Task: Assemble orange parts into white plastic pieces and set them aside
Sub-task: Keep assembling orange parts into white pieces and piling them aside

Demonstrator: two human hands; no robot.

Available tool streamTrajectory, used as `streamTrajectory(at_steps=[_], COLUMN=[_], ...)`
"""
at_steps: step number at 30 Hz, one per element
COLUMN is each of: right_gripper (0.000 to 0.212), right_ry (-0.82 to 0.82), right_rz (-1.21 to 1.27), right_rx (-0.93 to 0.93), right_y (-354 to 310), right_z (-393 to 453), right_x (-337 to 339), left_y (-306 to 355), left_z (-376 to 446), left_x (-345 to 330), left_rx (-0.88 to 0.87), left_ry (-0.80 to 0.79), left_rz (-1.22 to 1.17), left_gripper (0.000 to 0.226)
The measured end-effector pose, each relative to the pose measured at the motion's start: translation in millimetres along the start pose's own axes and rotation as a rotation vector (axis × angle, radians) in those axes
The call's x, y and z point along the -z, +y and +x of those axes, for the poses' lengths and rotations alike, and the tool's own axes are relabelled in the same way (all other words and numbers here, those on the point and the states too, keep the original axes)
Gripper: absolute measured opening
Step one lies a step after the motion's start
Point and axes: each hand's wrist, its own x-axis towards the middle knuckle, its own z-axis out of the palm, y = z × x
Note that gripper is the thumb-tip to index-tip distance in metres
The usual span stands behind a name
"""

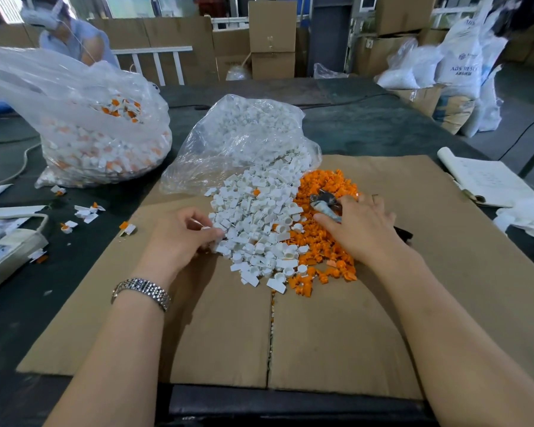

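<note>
A pile of white plastic pieces (256,229) spills from a clear bag (247,134) onto a cardboard sheet (336,328). Right beside it lies a heap of orange parts (324,251). My left hand (182,241) is at the white pile's left edge, fingers curled, pinching a white piece (206,229). My right hand (361,229) lies palm down over the orange heap with its fingers spread. Under it runs a metal tool with a taped handle (326,208). What its fingertips touch is hidden.
A big clear bag of assembled white-and-orange pieces (105,140) stands at the left. A few assembled pieces (88,210) lie loose on the dark table near a power strip (7,254). Papers (487,180) lie at the right. Another person (74,35) works at the back left, with boxes and sacks behind.
</note>
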Motion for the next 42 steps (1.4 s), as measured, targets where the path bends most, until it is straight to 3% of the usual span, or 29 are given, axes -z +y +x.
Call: streamTrajectory(at_steps=[3, 5, 7, 9, 11, 17, 20, 26, 32, 35, 42], right_gripper=[0.063, 0.044, 0.023, 0.021, 0.022, 0.013, 0.014, 0.019, 0.018, 0.007, 0.005], right_ry=[0.055, 0.06, -0.099, -0.264, -0.312, -0.235, -0.151, -0.036, -0.087, -0.067, 0.055], right_rz=[0.121, 0.188, 0.283, 0.279, 0.249, 0.128, 0.006, -0.101, -0.127, 0.039, 0.586], right_rx=[0.076, 0.204, 0.313, 0.362, 0.381, 0.411, 0.444, 0.476, 0.448, 0.43, 0.368], right_y=[1, 3, 4, 4, 1, -9, -15, -26, -37, -32, -33], right_z=[-1, -3, -6, -11, -14, -16, -17, -17, 1, 8, 5], right_x=[10, 21, 32, 36, 33, 25, 22, 22, 30, 35, 20], left_y=[-3, -2, 2, 5, 7, 10, 18, 37, 44, 40, 32], left_z=[2, 3, 4, 4, 4, 3, 4, 9, 13, 12, 10], left_x=[1, 3, 3, 0, -2, -6, -6, -15, -36, -40, -41], left_rx=[-0.012, -0.031, -0.054, -0.055, -0.038, -0.137, -0.182, -0.077, -0.107, -0.107, -0.005], left_ry=[0.075, 0.118, 0.145, 0.128, 0.1, 0.187, 0.186, -0.061, -0.196, -0.241, -0.394], left_rz=[-0.014, -0.031, -0.049, -0.068, -0.103, -0.021, -0.134, -0.55, -0.637, -0.587, -0.959], left_gripper=[0.018, 0.013, 0.011, 0.012, 0.013, 0.012, 0.01, 0.022, 0.019, 0.024, 0.015])
